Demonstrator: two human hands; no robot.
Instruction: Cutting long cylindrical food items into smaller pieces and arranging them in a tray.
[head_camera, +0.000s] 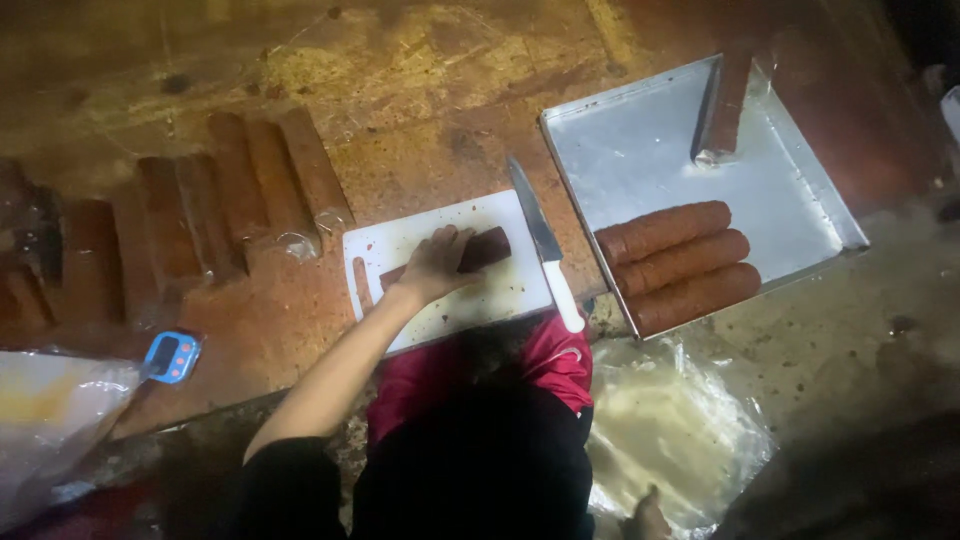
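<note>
Left hand pressing a dark log on the cutting board

The left hand (437, 262) lies palm down on a dark brown log (478, 252), fingers loosely together and curved over its middle, not pinching. The log rests near the middle of the white cutting board (400, 240), its long axis running from lower left to upper right, the far end pointing toward the knife (543, 245). The knife lies along the board's right edge, blade away from the person, white handle nearer. Right of the board, a metal tray (640, 150) holds three reddish logs (678, 263) side by side. Only the tip of the right hand (647, 515) shows below the board, on clear plastic sheeting (680, 430); whether its fingers are spread or closed I cannot tell.
</note>
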